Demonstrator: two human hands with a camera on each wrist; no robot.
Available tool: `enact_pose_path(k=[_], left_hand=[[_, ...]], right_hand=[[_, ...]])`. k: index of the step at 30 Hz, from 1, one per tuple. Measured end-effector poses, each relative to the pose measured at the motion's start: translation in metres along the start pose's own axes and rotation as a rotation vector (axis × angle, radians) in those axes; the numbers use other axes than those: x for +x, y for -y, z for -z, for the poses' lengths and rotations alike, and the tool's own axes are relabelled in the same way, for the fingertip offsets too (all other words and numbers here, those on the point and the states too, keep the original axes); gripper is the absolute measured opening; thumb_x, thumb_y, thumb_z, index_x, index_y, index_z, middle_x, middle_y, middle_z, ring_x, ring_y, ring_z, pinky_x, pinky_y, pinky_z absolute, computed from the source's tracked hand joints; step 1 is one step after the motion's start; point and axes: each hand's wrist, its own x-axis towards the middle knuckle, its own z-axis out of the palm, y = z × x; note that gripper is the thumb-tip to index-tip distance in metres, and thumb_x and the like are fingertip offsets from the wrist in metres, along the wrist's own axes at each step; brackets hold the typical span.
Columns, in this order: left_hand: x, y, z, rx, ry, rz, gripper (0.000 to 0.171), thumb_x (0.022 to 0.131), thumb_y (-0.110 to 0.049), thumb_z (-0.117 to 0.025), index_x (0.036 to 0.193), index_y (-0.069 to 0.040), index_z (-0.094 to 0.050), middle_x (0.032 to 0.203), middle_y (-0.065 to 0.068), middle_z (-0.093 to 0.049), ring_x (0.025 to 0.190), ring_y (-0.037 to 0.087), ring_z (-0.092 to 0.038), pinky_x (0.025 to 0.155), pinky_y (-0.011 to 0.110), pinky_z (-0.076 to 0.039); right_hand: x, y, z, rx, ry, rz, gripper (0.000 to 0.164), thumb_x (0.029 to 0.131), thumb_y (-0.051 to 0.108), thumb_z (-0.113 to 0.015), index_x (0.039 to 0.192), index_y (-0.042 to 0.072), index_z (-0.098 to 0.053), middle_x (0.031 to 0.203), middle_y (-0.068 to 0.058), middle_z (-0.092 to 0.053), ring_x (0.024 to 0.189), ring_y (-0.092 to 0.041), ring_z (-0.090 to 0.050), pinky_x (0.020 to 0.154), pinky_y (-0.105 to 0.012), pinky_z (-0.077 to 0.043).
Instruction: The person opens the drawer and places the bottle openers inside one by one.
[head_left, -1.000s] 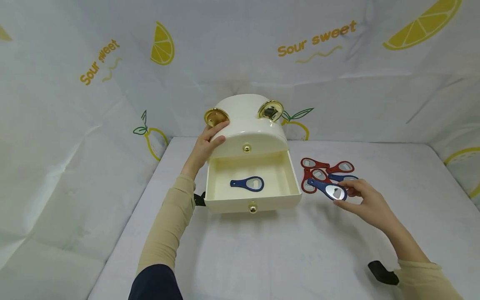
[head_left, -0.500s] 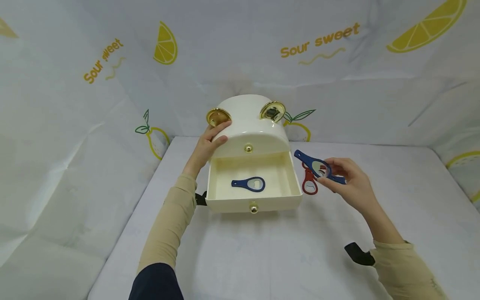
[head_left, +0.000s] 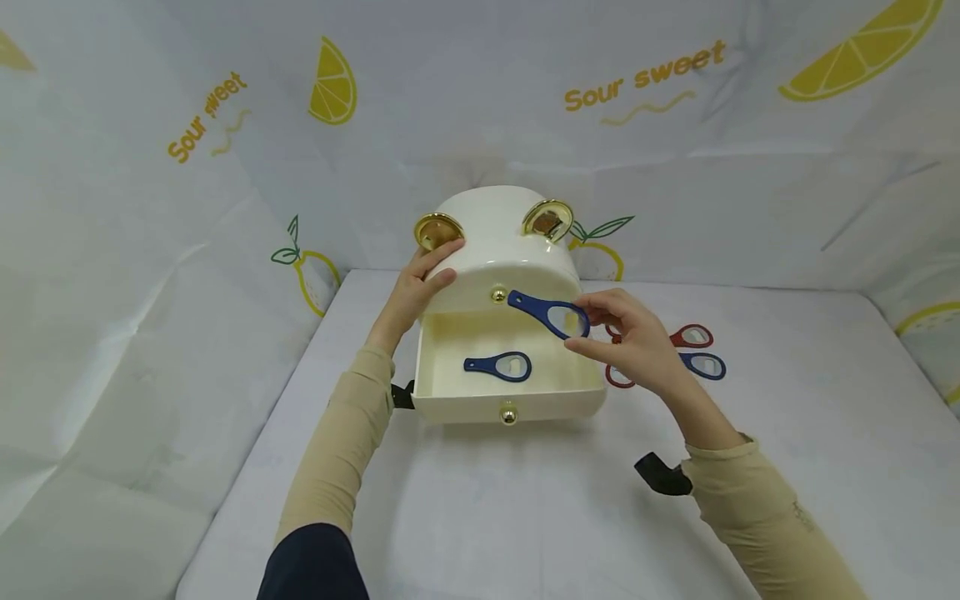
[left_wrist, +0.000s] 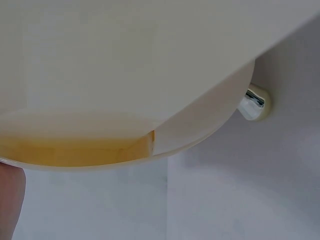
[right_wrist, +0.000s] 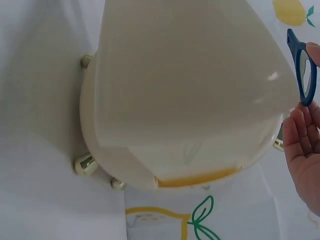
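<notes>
A cream box (head_left: 498, 242) with gold ear-like discs stands at the back, its drawer (head_left: 461, 409) pulled out. My left hand (head_left: 412, 290) rests on the box's left shoulder, fingers by the left gold disc (head_left: 438, 231). Between thumb and fingers, my right hand (head_left: 633, 340) pinches a blue bottle opener (head_left: 534, 308) by its round end, above the drawer's right part. Its handle points left; the right wrist view also shows this blue opener (right_wrist: 298, 50) edge-on. A second blue opener (head_left: 487, 365) lies flat in the drawer.
Right of the drawer lie a red opener (head_left: 692, 336) and a blue opener (head_left: 705, 366), with more red ones partly hidden behind my right hand. A gold knob (head_left: 509, 415) sticks out from the drawer front. A lemon-print cloth backdrop (head_left: 480, 100) rises behind the box.
My right hand has lifted the blue bottle opener from the pile and carried it left to above the drawer. The left hand stays on the box.
</notes>
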Motion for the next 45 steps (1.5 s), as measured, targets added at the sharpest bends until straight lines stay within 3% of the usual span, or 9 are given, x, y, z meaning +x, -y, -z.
enact_pose_path(k=[4,8,15,20,29,35,45], left_hand=[[0.000,0.000,-0.001,0.002,0.000,0.010,0.060,0.087,-0.047,-0.059,0.138,-0.020,-0.046,0.151,0.003,-0.023,0.122,0.022,-0.039,0.096,0.039,-0.042],[0.000,-0.001,-0.001,0.003,0.002,0.002,0.068,0.082,-0.056,-0.059,0.138,-0.019,-0.046,0.150,0.004,-0.024,0.119,0.022,-0.042,0.092,0.035,-0.043],[-0.001,-0.001,-0.003,0.010,-0.006,-0.017,0.059,0.087,-0.047,-0.058,0.138,-0.017,-0.046,0.148,0.007,-0.026,0.118,0.023,-0.041,0.092,0.033,-0.041],[-0.002,0.000,-0.003,-0.005,-0.011,-0.023,0.080,0.075,-0.064,-0.058,0.137,-0.016,-0.046,0.148,0.009,-0.026,0.119,0.024,-0.038,0.094,0.037,-0.038],[-0.002,0.000,-0.003,-0.005,-0.009,-0.015,0.082,0.073,-0.064,-0.058,0.137,-0.015,-0.046,0.149,0.010,-0.026,0.120,0.025,-0.038,0.093,0.039,-0.039],[0.000,0.000,-0.002,0.004,-0.017,-0.027,0.070,0.082,-0.054,-0.060,0.137,-0.015,-0.047,0.149,0.009,-0.026,0.126,0.025,-0.035,0.101,0.043,-0.036],[0.001,0.001,-0.002,0.000,-0.016,-0.038,0.086,0.070,-0.066,-0.057,0.137,-0.014,-0.046,0.149,0.010,-0.026,0.125,0.025,-0.036,0.101,0.043,-0.036]], right_hand=[[0.007,0.009,-0.014,0.024,0.034,-0.014,0.045,0.075,0.009,-0.077,0.115,0.001,-0.059,0.109,-0.010,-0.055,0.095,-0.011,-0.051,0.084,-0.008,-0.042],[0.013,0.017,-0.028,0.005,0.064,-0.046,0.046,0.074,0.015,-0.078,0.115,0.003,-0.060,0.110,-0.010,-0.056,0.097,-0.017,-0.052,0.085,-0.013,-0.044],[0.020,0.022,-0.053,-0.019,0.113,-0.063,0.046,0.072,0.020,-0.080,0.112,0.004,-0.063,0.107,-0.010,-0.057,0.097,-0.021,-0.053,0.090,-0.040,-0.048],[0.025,0.022,-0.062,-0.076,0.194,-0.084,0.044,0.073,0.022,-0.078,0.111,0.003,-0.064,0.106,-0.010,-0.057,0.096,-0.022,-0.052,0.089,-0.040,-0.049],[0.031,0.015,-0.068,-0.278,0.377,-0.145,0.043,0.073,0.034,-0.076,0.105,0.006,-0.066,0.095,-0.006,-0.059,0.088,-0.019,-0.051,0.079,-0.031,-0.043],[0.033,0.012,-0.067,-0.335,0.412,-0.140,0.043,0.072,0.030,-0.077,0.105,0.003,-0.066,0.091,-0.007,-0.057,0.085,-0.018,-0.049,0.075,-0.029,-0.041],[0.033,0.011,-0.069,-0.448,0.463,-0.131,0.044,0.071,0.023,-0.078,0.107,0.001,-0.065,0.100,-0.013,-0.062,0.093,-0.024,-0.055,0.085,-0.038,-0.045]])
